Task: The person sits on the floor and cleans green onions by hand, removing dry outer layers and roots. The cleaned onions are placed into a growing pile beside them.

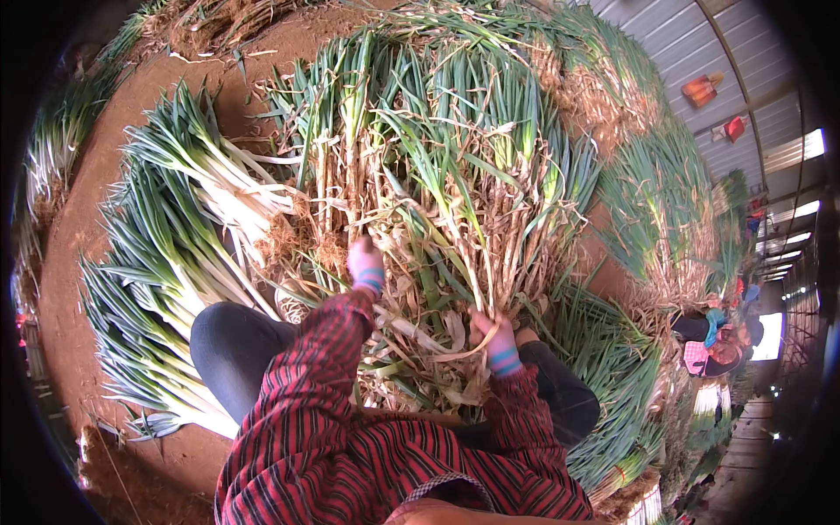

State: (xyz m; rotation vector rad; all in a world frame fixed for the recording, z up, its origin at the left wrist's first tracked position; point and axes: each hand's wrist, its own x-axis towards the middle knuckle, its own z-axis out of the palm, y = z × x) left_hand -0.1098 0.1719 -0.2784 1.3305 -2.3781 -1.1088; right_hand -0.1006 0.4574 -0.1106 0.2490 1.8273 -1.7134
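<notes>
My left hand (365, 261), in a pink and blue striped glove, is at the root end of an unpeeled green onion (354, 177) that stands with its leaves pointing away; its fingers look closed around the stalk. My right hand (493, 330), gloved alike, grips the lower ends of a few green onions (474, 272) with dry brown skins. Between the hands lies a heap of stripped skins and leaves (420, 308). Beyond them spreads a big pile of unpeeled green onions (485, 98). Cleaned green onions with white stalks (243, 203) lie to the left, roots toward the middle.
More green onions (610, 354) lie at my right, close to my knee. Further bundles (663, 203) stretch along the corrugated wall (656, 39). Another person (718, 348) is at the far right. Bare earth floor (85, 236) shows at the left, with a brown mat or root heap (125, 485) at the lower left.
</notes>
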